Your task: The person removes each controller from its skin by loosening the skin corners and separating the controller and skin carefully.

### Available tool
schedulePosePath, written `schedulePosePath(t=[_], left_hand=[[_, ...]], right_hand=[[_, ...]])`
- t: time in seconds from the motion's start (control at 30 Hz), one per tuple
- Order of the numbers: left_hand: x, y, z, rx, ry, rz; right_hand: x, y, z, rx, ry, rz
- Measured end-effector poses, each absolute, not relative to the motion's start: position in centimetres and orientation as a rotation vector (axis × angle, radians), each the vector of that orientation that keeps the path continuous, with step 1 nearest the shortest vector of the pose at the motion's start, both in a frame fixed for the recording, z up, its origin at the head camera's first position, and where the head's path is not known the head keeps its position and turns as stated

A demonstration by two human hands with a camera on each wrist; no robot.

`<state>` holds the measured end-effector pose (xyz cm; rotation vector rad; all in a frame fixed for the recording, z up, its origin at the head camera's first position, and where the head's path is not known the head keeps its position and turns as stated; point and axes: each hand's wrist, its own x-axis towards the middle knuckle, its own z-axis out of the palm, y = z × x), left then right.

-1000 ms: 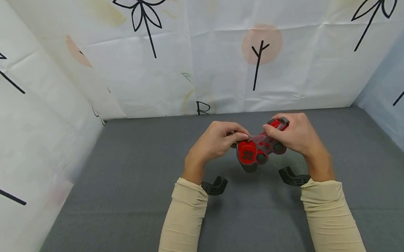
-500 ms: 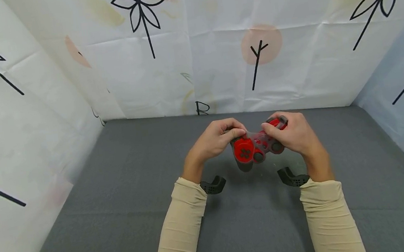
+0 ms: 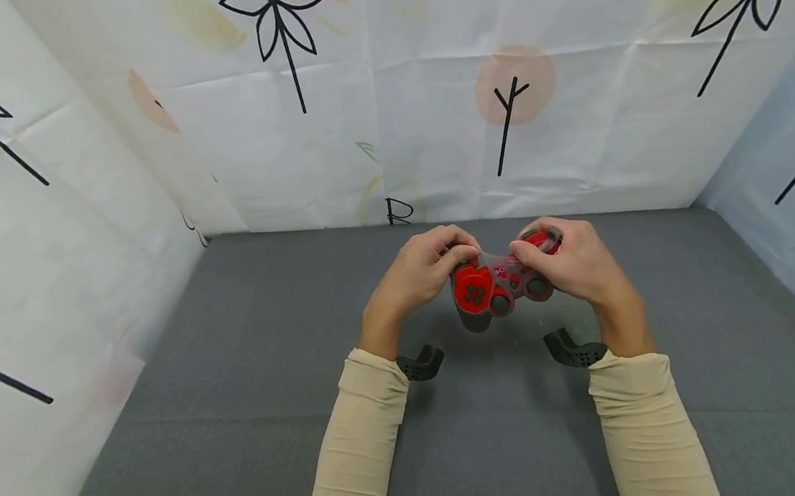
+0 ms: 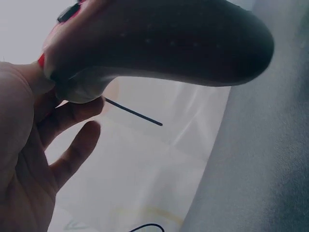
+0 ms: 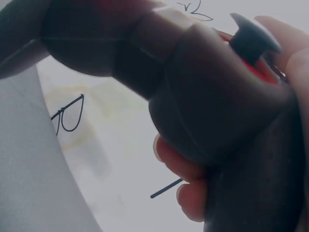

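Note:
A red and dark grey game controller (image 3: 509, 277) is held up over the grey table, its buttons and two thumbsticks facing the head camera. My left hand (image 3: 424, 269) pinches its upper left edge between thumb and fingers. In the left wrist view the dark grip of the controller (image 4: 169, 41) sticks out past the left fingers (image 4: 77, 150), the lower ones spread loosely below it. My right hand (image 3: 573, 255) grips the other end, thumb on the front. The right wrist view shows right fingertips (image 5: 181, 162) curled beneath the controller's dark underside (image 5: 212, 111).
Dark wrist mounts (image 3: 421, 363) sit at both cuffs, below the controller. A grey cloth-covered table (image 3: 241, 432) spreads under the arms. White fabric walls (image 3: 427, 128) printed with black flowers and twigs enclose its back and sides.
The controller has shifted slightly left and up in the head view, both hands moving with it. The left thumb and fingers have slid a little along its upper edge.

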<state>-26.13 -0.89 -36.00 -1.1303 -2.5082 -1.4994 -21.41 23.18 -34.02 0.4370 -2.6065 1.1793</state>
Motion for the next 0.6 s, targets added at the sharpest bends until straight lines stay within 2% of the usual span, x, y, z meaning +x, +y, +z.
schedulePosePath(t=[0.37, 0.6], left_hand=[[-26.01, -0.99, -36.07, -1.049, -2.559, -0.982], [-25.93, -1.31, -35.91, -1.036, -2.524, -0.957]], right_hand=[[-21.03, 23.20, -33.70, 0.451, -2.606, 1.200], [-20.89, 23.59, -33.52, 0.458, -2.580, 1.184]])
